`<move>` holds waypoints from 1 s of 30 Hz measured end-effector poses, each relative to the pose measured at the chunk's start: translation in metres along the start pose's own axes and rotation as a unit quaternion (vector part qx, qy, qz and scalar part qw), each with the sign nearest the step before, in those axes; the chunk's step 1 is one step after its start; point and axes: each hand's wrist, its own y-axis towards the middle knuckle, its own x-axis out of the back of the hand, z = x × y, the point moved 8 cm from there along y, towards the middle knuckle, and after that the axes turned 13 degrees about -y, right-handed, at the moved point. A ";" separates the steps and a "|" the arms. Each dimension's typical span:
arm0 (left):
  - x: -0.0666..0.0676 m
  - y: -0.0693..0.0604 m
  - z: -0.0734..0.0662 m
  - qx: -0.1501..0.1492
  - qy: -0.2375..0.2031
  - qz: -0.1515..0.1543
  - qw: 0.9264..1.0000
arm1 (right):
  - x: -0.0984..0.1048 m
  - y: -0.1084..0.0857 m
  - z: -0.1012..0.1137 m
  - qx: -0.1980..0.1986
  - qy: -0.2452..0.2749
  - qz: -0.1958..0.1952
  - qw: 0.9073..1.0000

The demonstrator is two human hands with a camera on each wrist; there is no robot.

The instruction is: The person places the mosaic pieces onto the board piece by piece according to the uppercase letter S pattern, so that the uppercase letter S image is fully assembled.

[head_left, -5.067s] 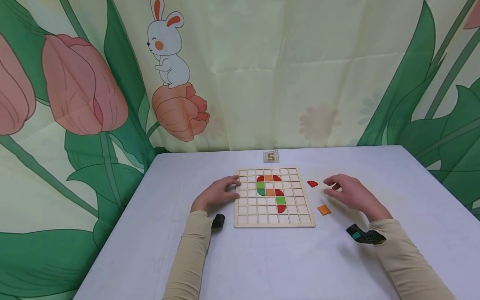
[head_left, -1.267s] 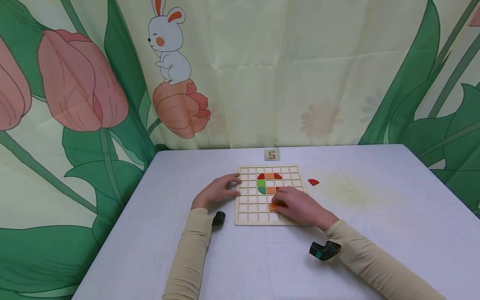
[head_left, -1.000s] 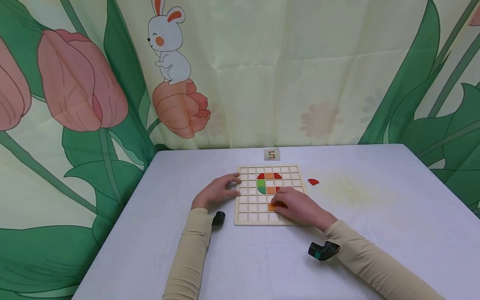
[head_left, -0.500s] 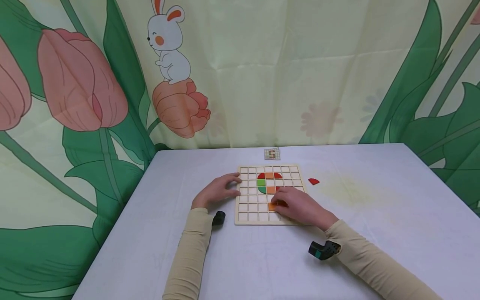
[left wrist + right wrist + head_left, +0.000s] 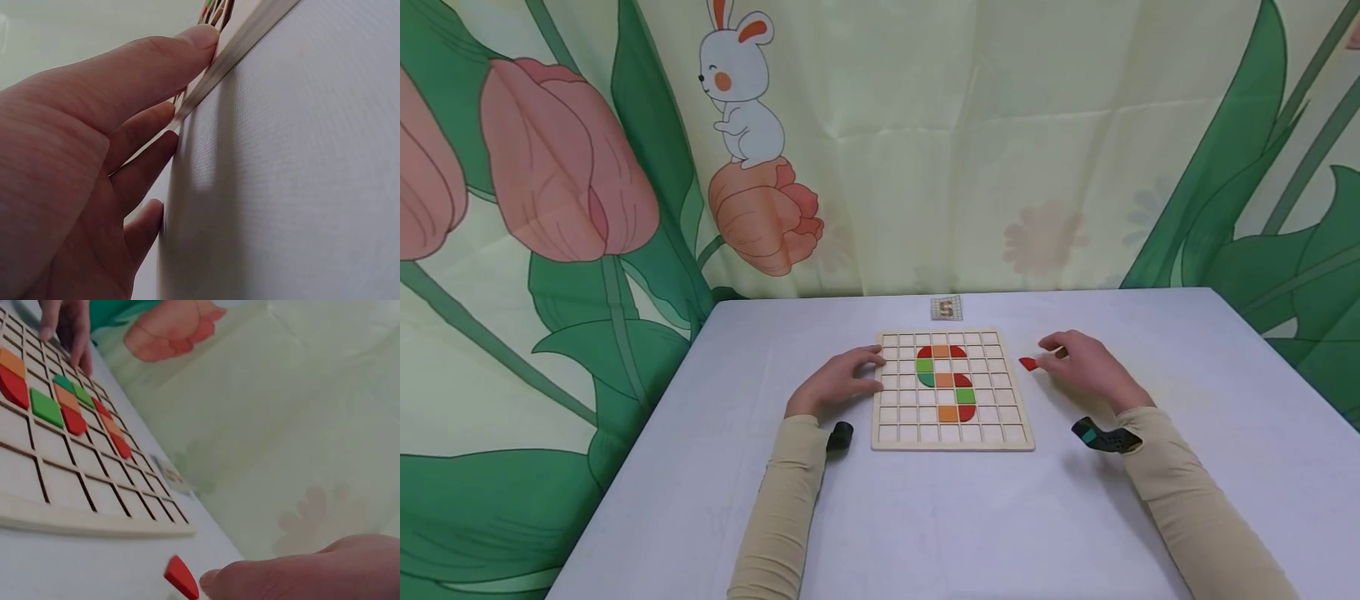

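My left hand (image 5: pixel 838 382) rests at the left edge of a wooden grid board (image 5: pixel 898 435). Its thumb touches the rim in the left wrist view, with the other fingers loosely spread. Red, orange and green tiles form a "5"-like figure on the board; an orange square tile (image 5: pixel 948 413) sits beside a red rounded tile (image 5: pixel 967 412) in the lower row. Off the board's right side, my right hand (image 5: pixel 1090 367) is beside a loose red quarter-circle tile (image 5: pixel 1027 364). The thumb tip is at this tile's edge in the right wrist view (image 5: pixel 181 577); no grip around it shows.
A small pattern card (image 5: pixel 946 307) lies behind the board on the white-covered table (image 5: pixel 925 525). A curtain (image 5: pixel 887 150) printed with tulips and a rabbit hangs behind the table. Each wrist carries a black camera.
The orange square tile went from the table into the board's lower row by my right hand. That hand then let go and moved right to the red tile. My left hand stayed put.
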 end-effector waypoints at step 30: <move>0.000 -0.001 -0.002 0.000 -0.010 -0.001 1.000 | -0.019 0.017 0.013 0.032 -0.001 0.018 0.999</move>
